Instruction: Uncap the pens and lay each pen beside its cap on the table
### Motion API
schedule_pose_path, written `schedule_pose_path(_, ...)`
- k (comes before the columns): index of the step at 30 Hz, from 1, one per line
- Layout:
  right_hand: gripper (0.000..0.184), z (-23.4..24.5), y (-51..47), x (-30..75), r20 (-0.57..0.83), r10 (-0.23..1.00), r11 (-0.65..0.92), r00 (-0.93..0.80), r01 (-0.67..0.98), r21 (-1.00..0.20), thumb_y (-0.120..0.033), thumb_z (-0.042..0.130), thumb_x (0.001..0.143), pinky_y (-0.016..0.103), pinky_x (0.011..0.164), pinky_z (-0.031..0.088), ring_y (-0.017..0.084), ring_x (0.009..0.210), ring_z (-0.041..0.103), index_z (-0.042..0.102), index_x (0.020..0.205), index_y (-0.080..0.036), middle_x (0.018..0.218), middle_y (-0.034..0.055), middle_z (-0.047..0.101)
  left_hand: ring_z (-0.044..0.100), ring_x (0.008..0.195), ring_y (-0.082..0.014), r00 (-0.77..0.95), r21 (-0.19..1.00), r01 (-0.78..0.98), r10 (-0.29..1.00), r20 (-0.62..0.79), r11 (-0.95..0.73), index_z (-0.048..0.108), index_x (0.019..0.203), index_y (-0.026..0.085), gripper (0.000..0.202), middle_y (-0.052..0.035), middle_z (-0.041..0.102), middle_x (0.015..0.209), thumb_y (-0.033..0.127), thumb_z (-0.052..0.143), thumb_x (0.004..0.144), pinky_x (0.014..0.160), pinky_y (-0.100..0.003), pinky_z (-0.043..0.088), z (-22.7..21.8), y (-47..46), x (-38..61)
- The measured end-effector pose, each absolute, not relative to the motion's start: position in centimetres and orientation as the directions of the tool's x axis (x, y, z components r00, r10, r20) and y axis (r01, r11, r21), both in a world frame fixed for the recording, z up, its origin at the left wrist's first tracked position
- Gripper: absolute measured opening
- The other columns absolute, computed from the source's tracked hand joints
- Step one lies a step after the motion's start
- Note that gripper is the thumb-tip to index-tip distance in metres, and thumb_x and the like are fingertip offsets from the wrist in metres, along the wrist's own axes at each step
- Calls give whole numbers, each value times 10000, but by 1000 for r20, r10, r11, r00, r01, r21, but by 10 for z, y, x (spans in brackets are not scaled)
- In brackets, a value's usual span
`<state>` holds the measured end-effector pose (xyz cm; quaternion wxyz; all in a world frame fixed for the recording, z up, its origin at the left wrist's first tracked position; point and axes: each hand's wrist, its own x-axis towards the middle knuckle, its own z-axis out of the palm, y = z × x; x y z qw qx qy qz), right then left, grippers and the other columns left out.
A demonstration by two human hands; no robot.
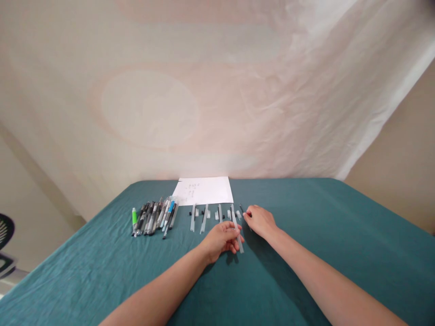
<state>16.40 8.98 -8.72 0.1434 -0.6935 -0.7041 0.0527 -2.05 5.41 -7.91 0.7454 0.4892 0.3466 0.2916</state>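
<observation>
Slanting across the fingers of my left hand (222, 239) is a clear, whitish pen barrel (240, 244), pinched by the thumb. Just to its right, my right hand (261, 220) is closed low over the cloth, its fingertips at a thin dark pen refill (241, 208); part of the refill is hidden behind the fingers. Beyond my left hand lie more pen barrels (193, 218) in a row, with small clear caps (197, 212) and small black pieces (203, 212) beside them. My left hand partly covers the nearer ends of some.
A pile of pens (152, 217) lies to the left, among them a green one (134, 216) and one with a blue part (170, 209). White paper with writing (207, 190) rests at the back of the green-clothed table (322, 226). A pale sheet (238, 113) hangs behind.
</observation>
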Motion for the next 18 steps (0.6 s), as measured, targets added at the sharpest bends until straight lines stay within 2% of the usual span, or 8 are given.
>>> schedule_pose_path(3,272,-86,89,158,141,990,73,-31,952,-299,-372,404,877,244,641,356,166,811,572,612,829,-204,899,54,622,561,486,-76,591,929,-96,771,-236,358,495,971,132,299,-64,639,763,306,614,759,453,-176,437,-78,53,-21)
schedule_pose_path(6,216,-81,86,156,173,979,157,-105,932,-326,-332,433,864,225,689,356,148,875,550,580,983,-226,1012,36,582,559,481,-76,589,929,-100,774,-233,356,498,962,128,298,-68,641,757,309,617,757,450,-176,434,-77,53,-21)
schedule_pose_path(9,278,-78,85,155,182,963,254,-201,903,-347,-273,506,814,200,706,350,128,887,537,538,1090,-255,1048,14,550,560,480,-75,585,929,-100,776,-234,356,506,956,125,305,-72,644,758,317,625,752,451,-175,432,-78,53,-21)
schedule_pose_path(18,313,-82,96,156,175,952,301,-252,875,-379,-219,551,742,214,693,339,141,863,524,555,1055,-236,992,17,544,568,487,-79,590,930,-92,772,-237,356,500,962,130,313,-70,645,765,323,627,750,454,-177,434,-80,55,-22)
